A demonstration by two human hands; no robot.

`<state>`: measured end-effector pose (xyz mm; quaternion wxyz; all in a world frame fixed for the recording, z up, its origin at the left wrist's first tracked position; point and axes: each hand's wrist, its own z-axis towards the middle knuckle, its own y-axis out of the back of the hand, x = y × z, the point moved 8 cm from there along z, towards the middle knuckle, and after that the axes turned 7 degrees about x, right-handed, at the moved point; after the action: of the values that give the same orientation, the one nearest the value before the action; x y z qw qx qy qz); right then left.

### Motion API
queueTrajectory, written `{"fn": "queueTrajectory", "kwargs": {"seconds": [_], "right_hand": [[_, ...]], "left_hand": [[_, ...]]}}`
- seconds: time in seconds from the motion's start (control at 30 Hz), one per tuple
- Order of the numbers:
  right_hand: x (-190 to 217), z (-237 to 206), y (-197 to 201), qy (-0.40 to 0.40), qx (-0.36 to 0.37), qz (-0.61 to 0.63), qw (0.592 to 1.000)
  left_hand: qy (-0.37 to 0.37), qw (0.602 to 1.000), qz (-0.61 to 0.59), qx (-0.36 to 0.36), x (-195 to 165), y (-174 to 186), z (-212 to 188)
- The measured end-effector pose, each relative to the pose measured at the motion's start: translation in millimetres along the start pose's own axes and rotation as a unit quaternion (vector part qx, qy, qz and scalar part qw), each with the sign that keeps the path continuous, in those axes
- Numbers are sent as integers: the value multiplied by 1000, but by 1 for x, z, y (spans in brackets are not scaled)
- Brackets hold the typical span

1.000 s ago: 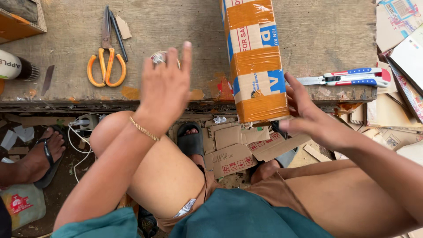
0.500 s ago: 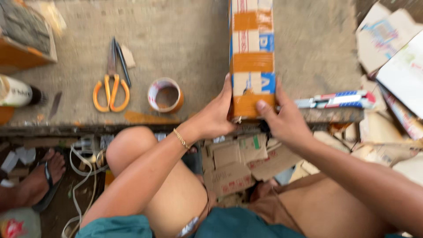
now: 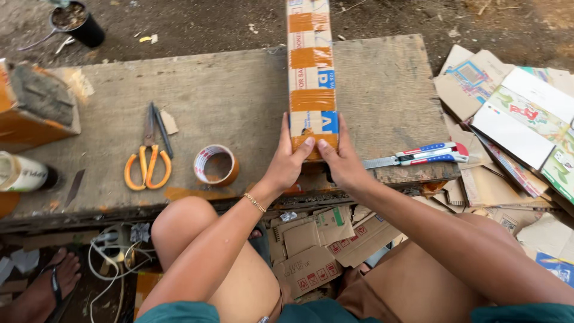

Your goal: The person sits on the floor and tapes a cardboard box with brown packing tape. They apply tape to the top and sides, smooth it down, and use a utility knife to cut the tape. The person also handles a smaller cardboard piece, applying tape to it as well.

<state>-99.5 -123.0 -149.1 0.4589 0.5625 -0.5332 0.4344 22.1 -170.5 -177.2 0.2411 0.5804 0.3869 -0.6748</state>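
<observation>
Left hand (image 3: 291,162) and right hand (image 3: 342,164) both clasp the near end of the long cardboard box wrapped in orange tape bands (image 3: 311,72), which lies on the worn wooden board (image 3: 239,101) stretching away from the fingers. Orange-brown tape roll (image 3: 216,165) and orange-handled scissors (image 3: 148,157) sit left of the left hand, red-and-blue utility knife (image 3: 418,157) just right of the right hand. Judged best: keep thumbs pressing the end flat, box square to the board

Worn wooden board (image 3: 227,96) on dirt ground (image 3: 466,18), cardboard scraps (image 3: 317,251) beneath, probably daylight

Soft even daylight, faint shadows, no glare, sharp centre, slight wide-angle edge distortion
</observation>
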Motion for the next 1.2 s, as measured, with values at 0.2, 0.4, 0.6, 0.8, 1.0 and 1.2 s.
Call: {"fn": "queueTrajectory", "kwargs": {"seconds": [0.2,0.4,0.6,0.8,1.0,1.2], "right_hand": [[32,-15,18,63,-62,-276,957],[52,-52,9,234,-79,-385,889],[51,-88,-6,259,-101,-373,885],[-4,-132,-31,321,25,-573,754],[-193,-139,2,-192,412,-694,559],[-235,-174,64,-186,354,-774,491]], "left_hand": [[-23,939,296,-171,-13,8,-12],[-101,955,253,-118,-11,-8,-25],[-66,986,139,-63,0,-13,-42],[-65,980,163,-89,-5,-18,-51],[-64,981,153,-97,-1,-13,-61],[-119,975,182,-52,-6,-13,-67]]}}
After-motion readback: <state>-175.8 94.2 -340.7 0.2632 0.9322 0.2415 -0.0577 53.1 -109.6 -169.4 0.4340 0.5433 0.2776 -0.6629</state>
